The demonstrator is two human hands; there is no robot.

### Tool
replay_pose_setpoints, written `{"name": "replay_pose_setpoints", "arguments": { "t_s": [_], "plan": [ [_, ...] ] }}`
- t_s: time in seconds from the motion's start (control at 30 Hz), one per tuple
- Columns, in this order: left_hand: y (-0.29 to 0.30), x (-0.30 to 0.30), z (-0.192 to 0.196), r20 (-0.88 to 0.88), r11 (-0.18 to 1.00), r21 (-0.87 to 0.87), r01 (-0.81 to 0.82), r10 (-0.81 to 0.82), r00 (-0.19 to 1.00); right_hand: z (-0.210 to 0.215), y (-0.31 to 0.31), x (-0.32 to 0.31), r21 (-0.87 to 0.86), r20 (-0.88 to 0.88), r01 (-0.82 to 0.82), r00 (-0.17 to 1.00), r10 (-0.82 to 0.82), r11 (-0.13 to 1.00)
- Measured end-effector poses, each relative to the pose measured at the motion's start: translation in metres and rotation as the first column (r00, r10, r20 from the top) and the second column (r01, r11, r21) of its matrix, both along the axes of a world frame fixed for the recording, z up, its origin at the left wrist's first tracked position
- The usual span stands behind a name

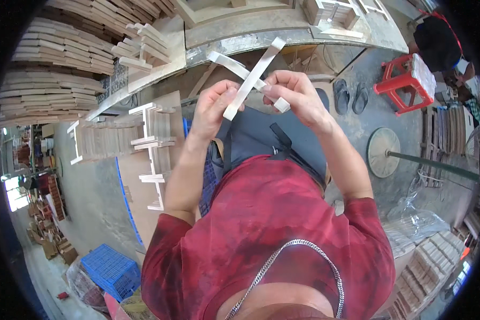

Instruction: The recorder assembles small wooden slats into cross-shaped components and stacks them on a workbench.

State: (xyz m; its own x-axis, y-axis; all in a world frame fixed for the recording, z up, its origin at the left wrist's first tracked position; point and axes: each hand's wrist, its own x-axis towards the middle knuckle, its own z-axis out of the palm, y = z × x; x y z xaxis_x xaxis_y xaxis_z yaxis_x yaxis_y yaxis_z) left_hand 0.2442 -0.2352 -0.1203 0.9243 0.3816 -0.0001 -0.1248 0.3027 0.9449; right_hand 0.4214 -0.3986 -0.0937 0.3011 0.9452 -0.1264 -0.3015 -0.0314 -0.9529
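Soft, even daylight falls on my hands [250, 101] and the pale wooden strips [248, 80] I hold, which read sharp and cast almost no shadow. A window [15, 194] at the left rim burns out to white glare. The fisheye bends the stacked boards [58, 69] and the workbench edge [282, 34] into curves, and the corners fall to black, where detail turns soft.
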Motion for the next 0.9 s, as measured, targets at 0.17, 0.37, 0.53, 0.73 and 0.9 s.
{"name": "replay_pose_setpoints", "arguments": {
  "t_s": [0.17,0.37,0.53,0.73,0.9],
  "plan": [
    [0.013,0.006,0.032,-0.256,0.988,0.133,0.078,-0.042,0.966,-0.007,0.006,-0.004,0.021,0.063,-0.010,0.998,0.009,1.000],
    [0.020,0.010,0.045,-0.214,0.950,0.225,0.215,-0.167,0.963,-0.003,-0.001,-0.008,0.091,0.125,0.034,0.991,-0.046,0.995],
    [0.023,0.015,0.044,-0.235,0.944,0.224,0.243,-0.190,0.953,-0.016,0.000,-0.011,0.190,0.114,0.067,0.989,-0.090,0.980],
    [0.046,0.027,0.033,-0.201,0.940,0.240,0.244,-0.198,0.959,-0.016,0.024,0.003,0.179,-0.053,0.093,0.995,-0.084,0.980],
    [0.049,0.047,0.037,-0.222,0.951,0.149,0.272,-0.236,0.946,-0.028,0.019,0.017,0.087,-0.004,0.068,0.998,-0.068,0.994]
  ]
}}
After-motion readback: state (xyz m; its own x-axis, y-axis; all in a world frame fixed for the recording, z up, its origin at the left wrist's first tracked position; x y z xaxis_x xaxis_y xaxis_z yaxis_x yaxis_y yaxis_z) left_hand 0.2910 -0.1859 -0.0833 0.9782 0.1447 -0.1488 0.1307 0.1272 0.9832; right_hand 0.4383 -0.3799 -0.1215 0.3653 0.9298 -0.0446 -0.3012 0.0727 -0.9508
